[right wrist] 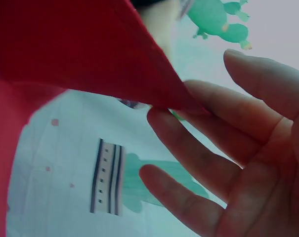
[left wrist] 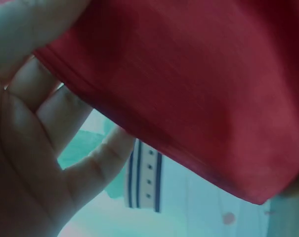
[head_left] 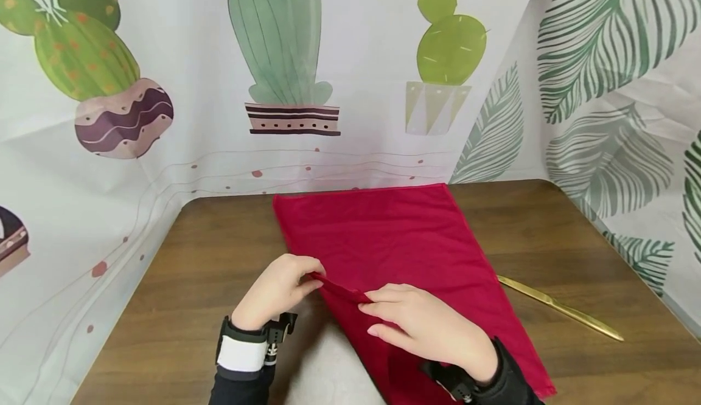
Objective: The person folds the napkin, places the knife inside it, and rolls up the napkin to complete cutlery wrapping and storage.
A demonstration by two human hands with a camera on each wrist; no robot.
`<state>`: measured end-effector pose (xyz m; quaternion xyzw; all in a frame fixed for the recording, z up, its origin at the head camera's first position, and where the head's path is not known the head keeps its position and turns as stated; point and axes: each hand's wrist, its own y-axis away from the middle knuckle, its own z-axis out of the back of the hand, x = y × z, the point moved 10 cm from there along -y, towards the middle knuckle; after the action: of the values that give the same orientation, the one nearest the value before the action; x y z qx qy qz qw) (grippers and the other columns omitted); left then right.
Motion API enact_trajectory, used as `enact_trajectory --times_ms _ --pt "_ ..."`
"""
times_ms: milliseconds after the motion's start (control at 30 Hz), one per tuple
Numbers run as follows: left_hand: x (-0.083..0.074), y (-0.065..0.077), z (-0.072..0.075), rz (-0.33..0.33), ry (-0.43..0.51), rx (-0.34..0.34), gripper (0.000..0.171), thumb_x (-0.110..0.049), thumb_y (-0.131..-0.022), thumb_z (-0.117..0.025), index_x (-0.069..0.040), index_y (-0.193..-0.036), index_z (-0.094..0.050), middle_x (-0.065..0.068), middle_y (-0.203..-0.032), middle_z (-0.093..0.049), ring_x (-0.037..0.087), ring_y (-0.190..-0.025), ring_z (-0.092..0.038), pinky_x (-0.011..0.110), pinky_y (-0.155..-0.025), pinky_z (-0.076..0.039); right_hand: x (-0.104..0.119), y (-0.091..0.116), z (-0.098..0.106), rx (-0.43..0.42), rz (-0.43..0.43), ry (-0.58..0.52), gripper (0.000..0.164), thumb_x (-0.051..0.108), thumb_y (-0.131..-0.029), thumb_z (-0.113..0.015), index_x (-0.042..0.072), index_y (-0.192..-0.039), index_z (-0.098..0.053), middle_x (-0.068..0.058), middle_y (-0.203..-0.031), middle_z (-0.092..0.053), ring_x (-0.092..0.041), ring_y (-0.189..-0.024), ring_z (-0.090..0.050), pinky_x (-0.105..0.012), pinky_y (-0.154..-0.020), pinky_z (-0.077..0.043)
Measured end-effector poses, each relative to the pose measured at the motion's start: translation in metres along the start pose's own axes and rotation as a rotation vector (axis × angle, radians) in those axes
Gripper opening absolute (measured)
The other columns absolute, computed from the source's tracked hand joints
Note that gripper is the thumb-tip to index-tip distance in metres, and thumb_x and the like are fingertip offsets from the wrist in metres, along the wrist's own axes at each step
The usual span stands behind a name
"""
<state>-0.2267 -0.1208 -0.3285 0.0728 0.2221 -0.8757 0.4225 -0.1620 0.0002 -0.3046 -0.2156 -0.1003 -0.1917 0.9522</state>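
A red cloth (head_left: 394, 241) lies over the wooden table, its near left edge lifted between the hands. My left hand (head_left: 282, 286) pinches that edge, thumb on one side and fingers behind, as the left wrist view shows. My right hand (head_left: 418, 326) touches the raised edge farther right with its fingers nearly straight. In the right wrist view, the tip of the cloth (right wrist: 100, 54) rests against the fingers (right wrist: 228, 106), and the thumb stands apart from it.
On the table (head_left: 208, 259), a gold-coloured knife (head_left: 569, 312) lies right of the cloth, one end by its edge. A pale grey surface (head_left: 331, 368) shows at the front between the forearms. Printed curtains (head_left: 378, 40) with cacti and leaves hang behind the table.
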Motion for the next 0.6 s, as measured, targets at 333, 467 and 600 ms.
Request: enact_trajectory --times_ms 333,467,600 --pt "0.055 0.011 -0.019 0.158 0.081 0.053 0.015 -0.003 -0.072 -0.07 -0.015 -0.08 -0.064 -0.011 -0.074 -0.058 0.004 -0.068 -0.052 0.027 -0.066 -0.046 0.006 0.033 0.047 -0.141 0.11 -0.027 0.02 0.026 -0.09 -0.051 0.013 -0.092 -0.067 0.0 -0.095 -0.064 -0.018 -0.091 -0.056 -0.034 -0.082 -0.042" --pt "0.076 0.016 -0.028 0.208 0.092 0.067 0.015 -0.003 -0.073 -0.069 -0.016 -0.079 -0.063 -0.012 -0.074 -0.057 0.005 -0.067 -0.051 0.027 -0.065 -0.046 0.006 0.049 0.068 -0.207 0.118 -0.033 0.023 0.029 -0.09 -0.049 0.014 -0.091 -0.067 0.002 -0.093 -0.064 -0.018 -0.092 -0.057 -0.026 -0.09 -0.036" --pt "0.094 0.022 -0.034 0.252 0.104 0.076 0.014 -0.003 -0.073 -0.068 -0.015 -0.078 -0.063 -0.01 -0.073 -0.057 0.008 -0.068 -0.051 0.028 -0.065 -0.045 0.003 0.067 0.089 -0.26 0.115 -0.063 0.022 0.028 -0.09 -0.05 0.014 -0.093 -0.067 0.006 -0.091 -0.064 -0.016 -0.096 -0.055 -0.02 -0.094 -0.03"
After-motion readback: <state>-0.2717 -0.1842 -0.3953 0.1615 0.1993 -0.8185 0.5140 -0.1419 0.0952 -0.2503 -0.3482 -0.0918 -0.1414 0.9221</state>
